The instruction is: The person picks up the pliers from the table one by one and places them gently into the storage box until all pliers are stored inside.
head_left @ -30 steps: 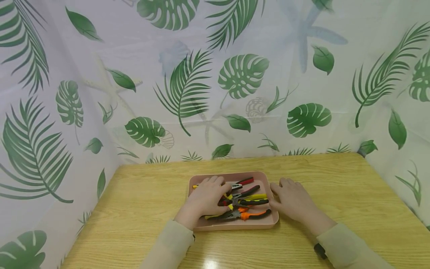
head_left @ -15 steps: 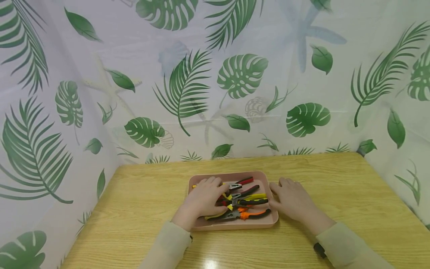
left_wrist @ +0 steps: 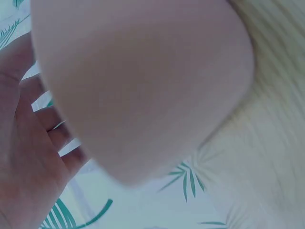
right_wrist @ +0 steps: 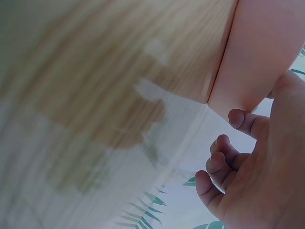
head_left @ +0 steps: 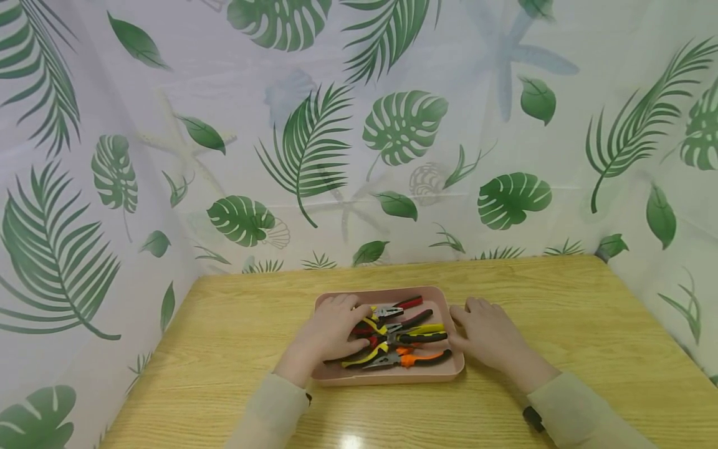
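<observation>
A pink tray [head_left: 392, 378] on the table holds several pliers lying side by side. One with orange-and-black handles [head_left: 417, 360] lies nearest the front wall, and one with red-and-black handles [head_left: 412, 302] near the back. Between them are pliers with yellow-and-black handles [head_left: 367, 357]. My left hand [head_left: 328, 333] is over the tray's left part, fingers loosely bent, covering some handle ends. In the left wrist view the tray wall [left_wrist: 143, 95] hides much. My right hand [head_left: 488, 330] rests at the tray's right wall, thumb and index finger against its outside, other fingers loosely bent.
The wood-grain table [head_left: 235, 324] extends around the tray. A white leaf-patterned cloth [head_left: 336, 156] stands behind and at both sides of it. Dark bands [head_left: 533, 419] show at the sleeve cuffs.
My left hand has drawn back to the left over the tray, uncovering more of the pliers' handles. The right hand and the tray have stayed in place.
</observation>
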`<state>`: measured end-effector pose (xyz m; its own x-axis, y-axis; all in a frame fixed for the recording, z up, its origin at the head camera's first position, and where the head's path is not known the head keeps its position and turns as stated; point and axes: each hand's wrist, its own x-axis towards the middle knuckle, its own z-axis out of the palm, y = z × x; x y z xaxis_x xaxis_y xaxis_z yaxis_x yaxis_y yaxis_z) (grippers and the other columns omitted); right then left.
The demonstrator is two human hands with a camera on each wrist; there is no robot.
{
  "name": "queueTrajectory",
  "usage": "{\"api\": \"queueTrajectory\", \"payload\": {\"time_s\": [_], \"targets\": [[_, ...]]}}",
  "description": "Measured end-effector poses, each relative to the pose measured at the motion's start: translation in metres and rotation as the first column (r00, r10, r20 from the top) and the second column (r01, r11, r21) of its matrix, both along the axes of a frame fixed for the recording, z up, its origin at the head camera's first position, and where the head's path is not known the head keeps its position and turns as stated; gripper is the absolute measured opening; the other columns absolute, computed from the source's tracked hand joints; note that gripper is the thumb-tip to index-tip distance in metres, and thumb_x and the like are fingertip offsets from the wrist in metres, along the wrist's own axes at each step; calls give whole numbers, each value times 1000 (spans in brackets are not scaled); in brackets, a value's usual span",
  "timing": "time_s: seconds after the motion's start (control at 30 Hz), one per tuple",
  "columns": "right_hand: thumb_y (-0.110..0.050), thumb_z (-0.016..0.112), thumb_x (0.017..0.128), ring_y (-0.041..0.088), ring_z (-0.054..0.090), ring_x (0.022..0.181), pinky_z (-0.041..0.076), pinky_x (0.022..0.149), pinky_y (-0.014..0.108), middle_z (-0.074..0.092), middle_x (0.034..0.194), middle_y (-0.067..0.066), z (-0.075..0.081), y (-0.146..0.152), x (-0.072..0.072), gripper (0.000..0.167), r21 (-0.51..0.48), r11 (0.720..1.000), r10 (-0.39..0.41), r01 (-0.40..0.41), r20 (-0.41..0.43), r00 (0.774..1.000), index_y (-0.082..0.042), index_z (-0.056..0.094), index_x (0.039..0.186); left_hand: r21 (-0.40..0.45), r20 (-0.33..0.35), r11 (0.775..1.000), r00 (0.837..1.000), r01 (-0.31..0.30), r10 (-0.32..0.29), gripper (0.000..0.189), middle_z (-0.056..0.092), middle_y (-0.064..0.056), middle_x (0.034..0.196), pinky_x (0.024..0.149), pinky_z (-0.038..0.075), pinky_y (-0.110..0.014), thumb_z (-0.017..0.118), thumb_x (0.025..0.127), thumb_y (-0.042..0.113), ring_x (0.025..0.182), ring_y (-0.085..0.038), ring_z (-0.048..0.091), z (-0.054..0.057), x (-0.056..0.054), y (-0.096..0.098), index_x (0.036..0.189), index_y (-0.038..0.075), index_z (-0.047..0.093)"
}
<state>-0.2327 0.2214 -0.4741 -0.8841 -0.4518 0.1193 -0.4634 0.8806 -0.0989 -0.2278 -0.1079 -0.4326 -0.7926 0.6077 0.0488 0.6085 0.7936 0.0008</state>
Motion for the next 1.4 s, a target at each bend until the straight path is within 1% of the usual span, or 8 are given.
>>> {"api": "queueTrajectory", "payload": {"time_s": [0.2, 0.4, 0.6, 0.73, 0.93, 1.13, 1.27, 1.4], "targets": [[-38, 69, 94, 19, 43, 77, 35, 64, 35, 50, 87, 4, -1, 1, 0, 26, 1, 1000, 6, -6, -23, 1000, -16, 66, 106, 30, 31, 999, 999, -31, 31, 50, 65, -6, 135, 117, 44, -49, 77, 95, 45, 130, -28, 60, 2, 1, -12, 135, 18, 66], [-39, 69, 93, 19, 42, 76, 34, 64, 34, 50, 86, 4, -1, 2, 0, 27, -5, 1000, 6, -6, -21, 1000, -16, 66, 107, 84, 64, 995, 997, -57, 52, 52, 65, -6, 136, 113, 47, -50, 77, 96, 45, 130, -30, 60, 1, 2, -22, 138, 17, 64], [-37, 69, 93, 18, 41, 76, 33, 63, 33, 49, 85, 3, -1, 2, 0, 22, -10, 1000, 2, -3, -15, 1000, -18, 63, 101, 78, 64, 992, 994, -95, 90, 52, 65, -9, 137, 113, 48, -53, 78, 96, 34, 131, -33, 61, 1, 4, -35, 141, 13, 62], [-37, 69, 93, 18, 42, 76, 34, 64, 34, 50, 86, 3, -1, 2, -1, 21, -8, 1000, 3, -3, -23, 1000, -18, 63, 100, 76, 58, 990, 992, -118, 113, 43, 66, -10, 134, 111, 49, -52, 79, 96, 32, 128, -33, 62, 2, 6, -44, 132, 12, 65], [-36, 68, 95, 19, 42, 75, 34, 64, 34, 50, 86, 4, 0, 4, -1, 21, -6, 1000, 10, -10, -19, 1000, -17, 63, 101, 56, 45, 985, 986, -160, 158, 33, 69, -7, 115, 99, 54, -48, 80, 94, 30, 110, -29, 65, -2, 9, -58, 118, 11, 67], [-33, 68, 94, 18, 41, 73, 34, 63, 33, 48, 82, 3, 0, 7, -1, 19, -16, 999, 34, -35, -61, 998, -18, 57, 94, 79, 30, 979, 982, -188, 186, 30, 67, -5, 108, 94, 54, -45, 77, 96, 27, 101, -26, 64, -5, 13, -68, 120, 13, 68], [-32, 68, 95, 18, 42, 73, 33, 62, 33, 48, 82, 3, 1, 8, 1, 19, -20, 999, 45, -47, -74, 996, -18, 56, 93, 88, 62, 973, 976, -214, 209, 30, 68, -4, 109, 98, 54, -46, 77, 97, 30, 103, -26, 64, -9, 16, -73, 121, 14, 70], [-32, 68, 96, 17, 42, 73, 34, 62, 33, 48, 83, 2, 3, 7, 1, 17, -19, 999, 47, -48, -59, 997, -18, 58, 94, 92, 103, 967, 968, -240, 230, 34, 69, -4, 114, 102, 53, -47, 75, 99, 34, 109, -27, 66, -11, 19, -77, 126, 15, 69]]}}
